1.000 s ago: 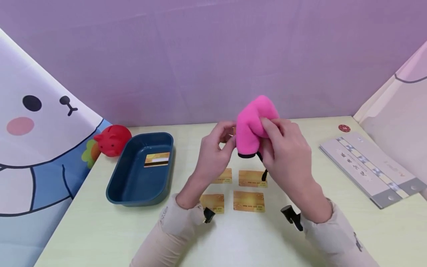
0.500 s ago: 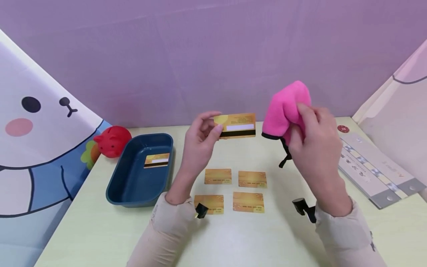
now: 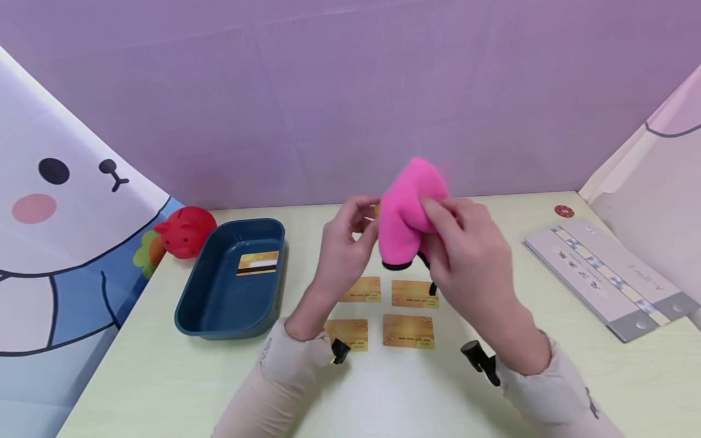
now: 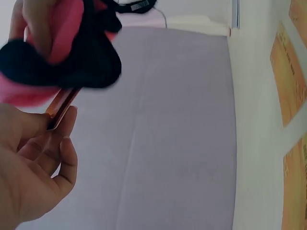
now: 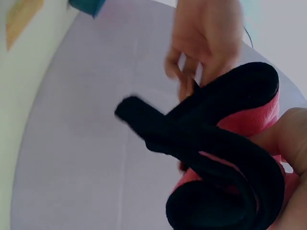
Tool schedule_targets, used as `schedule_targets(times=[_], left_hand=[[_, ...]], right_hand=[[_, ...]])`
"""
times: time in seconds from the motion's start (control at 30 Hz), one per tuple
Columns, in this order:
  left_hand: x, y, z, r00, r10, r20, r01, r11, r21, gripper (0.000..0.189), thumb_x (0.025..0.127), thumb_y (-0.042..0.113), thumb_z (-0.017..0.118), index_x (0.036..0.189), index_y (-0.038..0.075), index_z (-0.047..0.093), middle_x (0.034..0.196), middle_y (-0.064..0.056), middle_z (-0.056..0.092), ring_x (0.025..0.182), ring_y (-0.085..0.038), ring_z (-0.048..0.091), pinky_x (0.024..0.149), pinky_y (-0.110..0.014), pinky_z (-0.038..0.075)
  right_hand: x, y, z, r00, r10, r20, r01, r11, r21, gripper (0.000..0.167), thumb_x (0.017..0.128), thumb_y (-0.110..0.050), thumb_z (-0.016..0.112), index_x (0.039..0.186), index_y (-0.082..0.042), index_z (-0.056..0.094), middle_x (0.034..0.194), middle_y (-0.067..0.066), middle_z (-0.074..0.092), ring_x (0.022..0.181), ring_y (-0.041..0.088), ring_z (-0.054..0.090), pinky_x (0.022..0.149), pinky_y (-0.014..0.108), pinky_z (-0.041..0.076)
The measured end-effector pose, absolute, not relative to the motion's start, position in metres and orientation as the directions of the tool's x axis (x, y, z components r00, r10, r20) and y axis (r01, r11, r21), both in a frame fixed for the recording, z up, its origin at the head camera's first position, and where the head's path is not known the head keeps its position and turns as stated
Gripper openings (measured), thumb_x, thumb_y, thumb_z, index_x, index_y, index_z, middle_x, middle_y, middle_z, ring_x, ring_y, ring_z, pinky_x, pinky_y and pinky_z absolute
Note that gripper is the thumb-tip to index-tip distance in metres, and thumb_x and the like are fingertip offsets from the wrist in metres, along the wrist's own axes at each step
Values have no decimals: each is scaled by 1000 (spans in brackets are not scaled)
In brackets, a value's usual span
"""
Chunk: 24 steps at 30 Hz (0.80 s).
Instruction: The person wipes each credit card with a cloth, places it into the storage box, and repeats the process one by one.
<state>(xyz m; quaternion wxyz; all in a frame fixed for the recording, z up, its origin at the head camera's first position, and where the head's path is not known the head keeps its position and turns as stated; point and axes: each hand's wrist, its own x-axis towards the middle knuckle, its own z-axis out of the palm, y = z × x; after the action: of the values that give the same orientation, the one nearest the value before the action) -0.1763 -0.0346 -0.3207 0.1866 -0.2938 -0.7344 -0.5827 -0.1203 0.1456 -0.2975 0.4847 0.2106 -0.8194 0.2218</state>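
My left hand (image 3: 345,246) pinches a gold bank card (image 4: 61,109) between thumb and fingers. In the head view the card is almost wholly hidden behind a pink fleece piece (image 3: 404,222) with black trim. My right hand (image 3: 472,252) grips that soft piece by its folded middle, raised above the table. In the right wrist view its black edging and a dangling black strap (image 5: 139,115) show. The fleece lies against or just in front of the card; which, I cannot tell. Below both hands several gold cards (image 3: 408,331) lie face up on the table in two rows.
At left stands a dark blue tray (image 3: 191,316) with one gold card (image 3: 257,263) stripe side up. A red piggy bank (image 3: 186,231) sits behind it. Toward the right lie a grey-white folder (image 3: 608,277) and a red chip (image 3: 564,211). A purple cloth (image 3: 328,109) hangs behind the table.
Half a second ago the fleece was apart to the right and the card's striped back showed. My right hand has since brought the fleece back left, over the card in my left hand.
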Motion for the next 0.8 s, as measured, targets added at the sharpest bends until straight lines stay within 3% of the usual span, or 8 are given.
schedule_targets(times=[0.17, 0.33, 0.57, 0.8], left_hand=[[-169, -30, -319, -764, 224, 605, 641, 150, 753, 22, 92, -7, 59, 112, 1, 61, 101, -13, 71, 84, -19, 65, 77, -29, 53], [-166, -30, -316, -788, 202, 582, 611, 135, 780, 22, 91, -6, 61, 112, 0, 61, 99, -14, 70, 80, -20, 62, 72, -27, 51], [-166, -30, -314, -803, 194, 563, 588, 108, 802, 21, 92, -7, 61, 112, 0, 61, 101, -14, 70, 80, -20, 61, 71, -26, 50], [-165, -30, -313, -788, 190, 585, 610, 116, 784, 21, 93, -7, 58, 112, 1, 63, 99, -13, 71, 73, -18, 56, 65, -25, 44]], right_hand=[[-125, 142, -305, -454, -217, 864, -562, 822, -90, 30, 91, -8, 68, 121, -3, 69, 106, 23, 66, 90, 42, 61, 74, 50, 55], [-125, 140, -307, -485, -260, 835, -534, 844, -47, 35, 94, -14, 66, 128, -4, 65, 113, 22, 63, 89, 43, 59, 71, 50, 53], [-125, 137, -310, -495, -253, 831, -515, 856, -46, 45, 89, -13, 72, 132, -7, 63, 117, 22, 61, 90, 43, 59, 67, 50, 52], [-127, 138, -311, -493, -221, 841, -511, 856, -75, 39, 89, -12, 74, 127, -7, 68, 111, 23, 63, 89, 41, 60, 66, 50, 55]])
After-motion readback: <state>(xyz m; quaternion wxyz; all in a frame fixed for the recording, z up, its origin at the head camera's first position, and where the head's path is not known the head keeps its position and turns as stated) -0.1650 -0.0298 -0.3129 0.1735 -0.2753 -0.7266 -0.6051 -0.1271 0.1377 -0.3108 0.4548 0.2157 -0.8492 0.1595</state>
